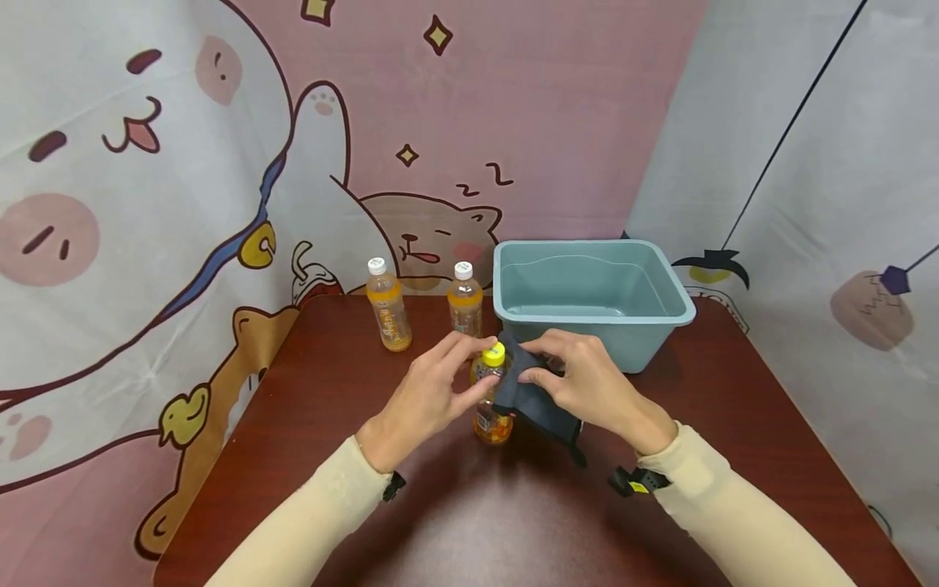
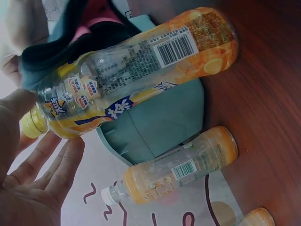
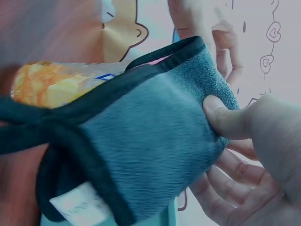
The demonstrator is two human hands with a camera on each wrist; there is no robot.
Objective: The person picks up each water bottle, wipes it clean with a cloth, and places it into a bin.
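A clear plastic bottle with a yellow cap [image 1: 494, 354] and an orange-and-yellow label stands upright on the table, some orange liquid at its bottom [image 1: 492, 430]. My left hand [image 1: 424, 390] holds this bottle [image 2: 136, 70] near its neck, thumb on one side and fingers on the other. Close against its right side is a dark grey cloth [image 1: 539, 405] with black edging and a white tag [image 3: 81, 205]. My right hand [image 1: 594, 381] pinches the cloth's upper part between thumb and fingers. In the right wrist view, the cloth hides much of the bottle.
Two white-capped bottles stand farther back, one at the left [image 1: 389, 306] and one behind my left hand [image 1: 465, 302]. A blue-green plastic bin [image 1: 638, 330] sits at the back right of the dark red table [image 1: 330, 408]. A printed curtain [image 1: 587, 122] hangs behind.
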